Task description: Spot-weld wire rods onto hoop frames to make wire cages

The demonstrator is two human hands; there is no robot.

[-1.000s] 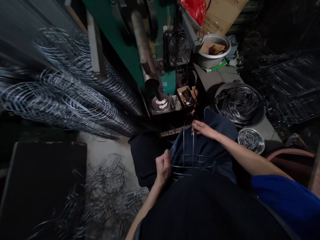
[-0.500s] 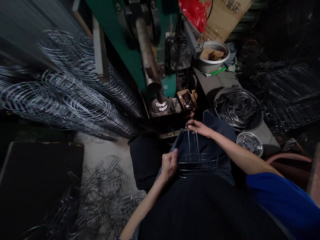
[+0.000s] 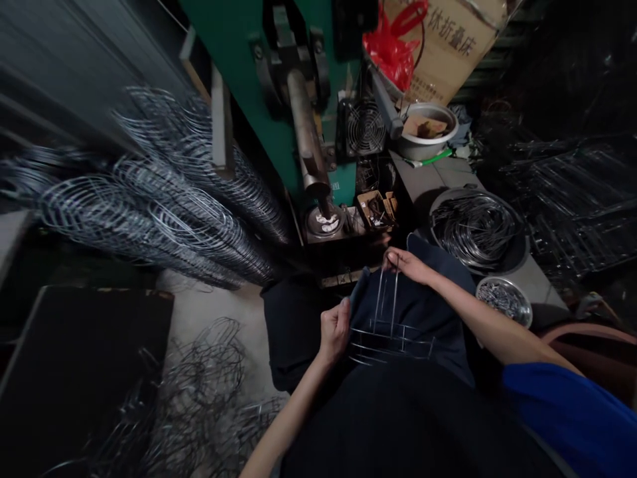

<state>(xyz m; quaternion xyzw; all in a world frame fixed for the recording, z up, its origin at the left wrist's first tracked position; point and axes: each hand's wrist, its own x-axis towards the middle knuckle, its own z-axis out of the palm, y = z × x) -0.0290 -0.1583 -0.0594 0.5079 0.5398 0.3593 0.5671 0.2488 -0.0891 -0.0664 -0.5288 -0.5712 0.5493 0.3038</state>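
A small wire rack (image 3: 393,324) of thin shiny metal rods rests over my lap, its curved crosswise wires low and its long uprights pointing away from me. My left hand (image 3: 334,330) is closed at the left ends of the crosswise wires, thumb on top. The far ends of the uprights are pinched in my right hand (image 3: 405,263). Dark cloth (image 3: 438,299) lies over my legs beneath the rack. Ahead of both hands stands a green machine (image 3: 269,126) with a thick metal rod (image 3: 307,136) slanting down to a round plate (image 3: 314,226).
Tall stacks of wire rings (image 3: 194,212) fill the left. Loose bent wires (image 3: 209,378) litter the floor beside a dark board (image 3: 89,358). At right are a basin of wire rods (image 3: 475,226), a bowl of small metal pieces (image 3: 503,300) and piled wire racks (image 3: 577,199).
My view has shifted, so the surroundings sit lower and slightly to the right. Both hands keep their hold on the wire rack, whose uprights now slant more.
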